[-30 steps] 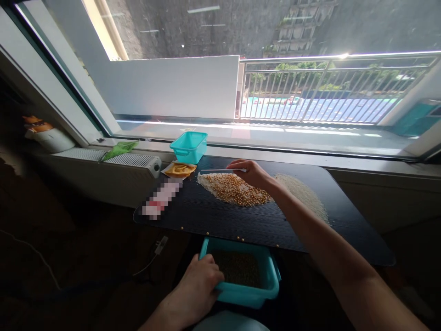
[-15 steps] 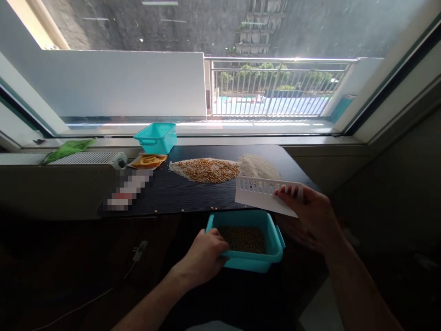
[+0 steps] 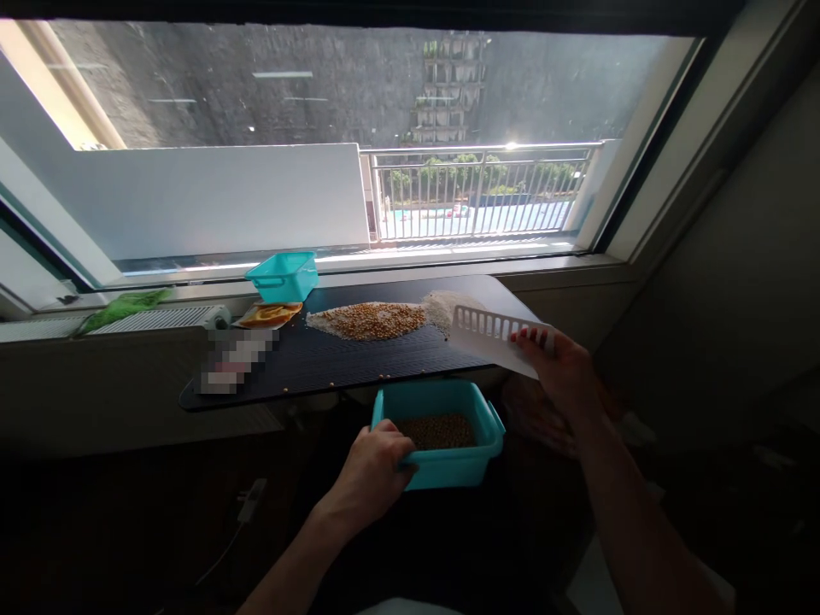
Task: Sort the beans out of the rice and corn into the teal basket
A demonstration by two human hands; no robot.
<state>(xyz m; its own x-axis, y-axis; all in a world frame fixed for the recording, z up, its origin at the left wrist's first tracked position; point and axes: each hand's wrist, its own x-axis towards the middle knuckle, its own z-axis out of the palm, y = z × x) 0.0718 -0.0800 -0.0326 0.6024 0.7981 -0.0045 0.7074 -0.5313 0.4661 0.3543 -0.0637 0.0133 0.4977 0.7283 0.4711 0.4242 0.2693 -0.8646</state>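
Observation:
My left hand (image 3: pixel 373 468) is closed on the left near corner of a teal plastic bin (image 3: pixel 452 472), fingers over its rim. Small brown grains (image 3: pixel 442 431) cover the bin's bottom. My right hand (image 3: pixel 565 369) pinches the right end of a thin white sheet (image 3: pixel 487 343) with a row of slots along its upper edge. Tilted, the sheet is above the table's right front part and hides part of a pale, rice-like grain pile (image 3: pixel 436 307). Left of that pile lies a heap of yellow corn kernels (image 3: pixel 377 320) mixed with pale grains; whether the sheet touches the table, I cannot tell.
A second teal bin (image 3: pixel 285 275) stands at the back left of the dark table (image 3: pixel 333 363). Nearby are an orange-brown packet (image 3: pixel 270 315) and a blurred-out item (image 3: pixel 237 360). Stray kernels lie along the front edge. A green cloth (image 3: pixel 128 307) rests on the radiator (image 3: pixel 166 322).
My head view has tilted upward and shifted right. Relative to the table, the white sheet has moved farther back and rightward, now overlapping the pale pile. My left hand keeps its grip on the bin.

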